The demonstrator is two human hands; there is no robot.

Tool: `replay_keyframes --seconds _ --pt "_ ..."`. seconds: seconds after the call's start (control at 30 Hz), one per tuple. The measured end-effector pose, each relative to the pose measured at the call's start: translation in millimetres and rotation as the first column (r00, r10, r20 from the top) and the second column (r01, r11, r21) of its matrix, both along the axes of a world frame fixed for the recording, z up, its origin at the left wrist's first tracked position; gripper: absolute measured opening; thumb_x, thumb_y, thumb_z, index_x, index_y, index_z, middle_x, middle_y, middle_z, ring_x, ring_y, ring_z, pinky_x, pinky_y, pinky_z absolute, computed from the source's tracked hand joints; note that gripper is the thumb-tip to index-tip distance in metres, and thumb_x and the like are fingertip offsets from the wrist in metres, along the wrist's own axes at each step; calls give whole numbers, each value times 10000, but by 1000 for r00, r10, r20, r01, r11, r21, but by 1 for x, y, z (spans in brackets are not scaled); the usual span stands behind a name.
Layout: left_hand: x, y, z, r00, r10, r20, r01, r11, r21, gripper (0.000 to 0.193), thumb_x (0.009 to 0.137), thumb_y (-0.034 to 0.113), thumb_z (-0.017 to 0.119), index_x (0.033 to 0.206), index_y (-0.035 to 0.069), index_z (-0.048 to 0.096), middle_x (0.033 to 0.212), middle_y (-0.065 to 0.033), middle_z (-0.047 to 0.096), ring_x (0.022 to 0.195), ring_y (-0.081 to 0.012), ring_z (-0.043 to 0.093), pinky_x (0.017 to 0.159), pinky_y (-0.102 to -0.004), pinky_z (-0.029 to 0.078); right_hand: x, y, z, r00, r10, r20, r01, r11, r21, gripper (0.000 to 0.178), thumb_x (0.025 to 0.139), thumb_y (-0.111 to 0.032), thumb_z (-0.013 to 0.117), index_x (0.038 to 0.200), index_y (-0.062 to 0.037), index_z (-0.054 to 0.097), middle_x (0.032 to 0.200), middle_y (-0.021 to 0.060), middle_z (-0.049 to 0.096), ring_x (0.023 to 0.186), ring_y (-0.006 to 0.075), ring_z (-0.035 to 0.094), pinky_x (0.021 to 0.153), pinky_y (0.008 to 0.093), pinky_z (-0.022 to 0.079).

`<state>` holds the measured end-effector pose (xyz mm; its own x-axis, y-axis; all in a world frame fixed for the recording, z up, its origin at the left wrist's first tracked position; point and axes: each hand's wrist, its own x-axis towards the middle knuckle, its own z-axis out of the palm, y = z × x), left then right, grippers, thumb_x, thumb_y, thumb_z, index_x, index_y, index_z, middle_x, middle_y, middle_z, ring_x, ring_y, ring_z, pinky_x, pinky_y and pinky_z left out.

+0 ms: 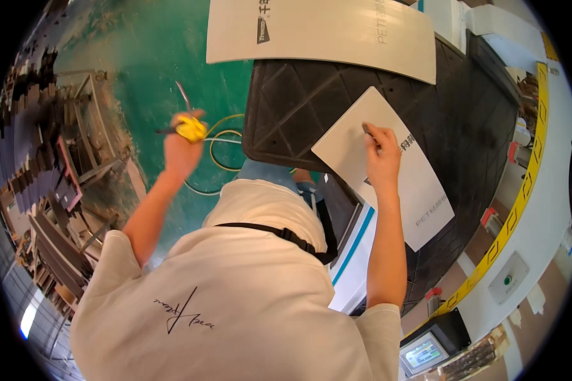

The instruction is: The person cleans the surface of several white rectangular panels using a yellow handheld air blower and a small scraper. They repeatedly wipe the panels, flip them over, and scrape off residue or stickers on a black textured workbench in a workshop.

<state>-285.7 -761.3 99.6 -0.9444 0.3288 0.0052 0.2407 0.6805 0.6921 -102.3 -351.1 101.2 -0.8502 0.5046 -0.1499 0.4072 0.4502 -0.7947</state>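
Note:
My left hand (183,143) is out to the left above the green floor, its fingers wrapped round a yellow tool (192,128). A thin rod sticks up from the tool and a short dark piece points left; its exact kind is unclear. Over a pale flat panel (419,200) with dark print, my right hand (382,149) is closed in a pinch. Something small and dark shows at its fingertips, too small to name. The panel lies at an angle on a black ribbed table surface (292,95), partly covered by my right hand.
Another pale printed panel (324,38) lies across the table's far end. Yellow and white hoses (225,136) curl on the floor. Stacked dark strips (38,140) and a metal frame (92,127) stand at left. Along the right runs a machine with a yellow strip (518,197) and a screen (422,352).

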Motion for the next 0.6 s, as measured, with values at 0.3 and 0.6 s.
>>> replay_keyframes --seconds 0.3,0.6 --pt "90 188 -18 853 -232 467 302 950 -80 376 939 426 732 876 56 741 671 -130 701 672 -375 712 646 -468 566 -34 -12 -36 944 306 -120 -252 908 334 190 875 -17 739 1056 -72 739 887 84 631 768 263 642 681 366 527" --pt "87 204 -19 662 -80 746 162 986 -38 450 975 451 700 785 46 748 602 -61 701 552 -242 708 613 -381 566 -97 97 -45 928 342 -148 -205 800 565 108 888 -42 737 995 -48 725 852 87 605 750 288 613 663 387 507"
